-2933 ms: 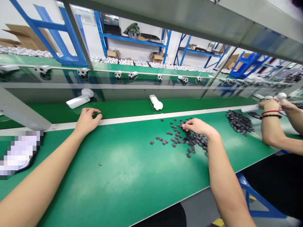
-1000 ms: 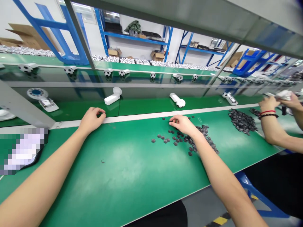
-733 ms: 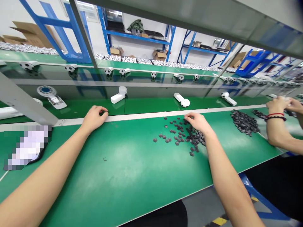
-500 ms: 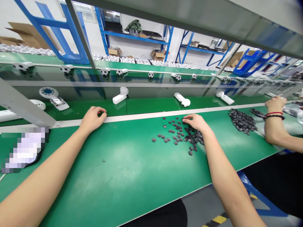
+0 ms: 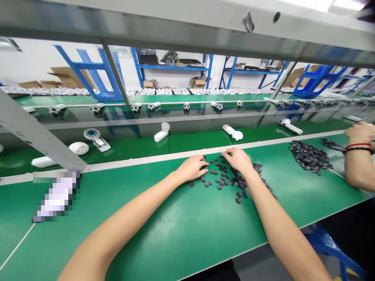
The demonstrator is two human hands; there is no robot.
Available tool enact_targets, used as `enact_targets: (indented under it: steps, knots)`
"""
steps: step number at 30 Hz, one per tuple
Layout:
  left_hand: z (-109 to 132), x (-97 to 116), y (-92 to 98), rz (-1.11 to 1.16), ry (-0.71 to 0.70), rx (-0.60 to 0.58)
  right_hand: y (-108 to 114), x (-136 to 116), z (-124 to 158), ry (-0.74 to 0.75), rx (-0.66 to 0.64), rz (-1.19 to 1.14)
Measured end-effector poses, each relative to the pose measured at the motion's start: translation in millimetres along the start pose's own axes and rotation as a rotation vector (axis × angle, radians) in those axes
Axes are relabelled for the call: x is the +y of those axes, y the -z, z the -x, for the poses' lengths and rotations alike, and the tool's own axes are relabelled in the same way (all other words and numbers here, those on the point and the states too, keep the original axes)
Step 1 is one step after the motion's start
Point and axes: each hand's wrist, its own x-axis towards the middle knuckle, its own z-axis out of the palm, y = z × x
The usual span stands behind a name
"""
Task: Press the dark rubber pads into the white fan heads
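My left hand [image 5: 192, 168] hovers at the left fringe of the scattered small black pentagon pieces [image 5: 222, 177], palm down. Its thumb and fingers are curved and apart, with nothing visible between them. My right hand [image 5: 238, 160] is over the far side of the same pieces, thumb and fingertips pressed together close to the white rail. Whatever may be in that pinch is too small to make out. Its wrist and forearm cover part of the denser heap of black pieces [image 5: 240, 182].
Beyond the white rail [image 5: 146, 156], a green conveyor belt [image 5: 190, 140] carries white handheld fans [image 5: 162, 132] with round heads. A larger black heap [image 5: 310, 156] lies to the right, near a co-worker's hand [image 5: 361, 132]. A grey post [image 5: 43, 132] and pixelated object [image 5: 57, 197] stand left.
My left hand has moved right from the rail to the black pieces. My right hand stays near them, fingers now pinched. The camera view has tilted up and shifted left.
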Motion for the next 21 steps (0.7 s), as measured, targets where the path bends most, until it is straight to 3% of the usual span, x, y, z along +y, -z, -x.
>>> enact_targets:
  steps: [4, 12, 15, 21]
  knots:
    - [-24, 2, -6.0, -0.058, -0.043, -0.082, -1, -15, 7, 0.115, -0.023, -0.045]
    - [-30, -8, 10.1, -0.033, -0.031, -0.153, -14, -24, 9, 0.231, -0.106, -0.122]
    - [-44, -38, 26.7, -0.067, 0.119, -0.076, -15, -26, 9, 0.259, -0.133, -0.134]
    - [-68, -115, 66.9, -0.112, 0.653, 0.122, -14, -41, 19, 0.406, -0.231, -0.170]
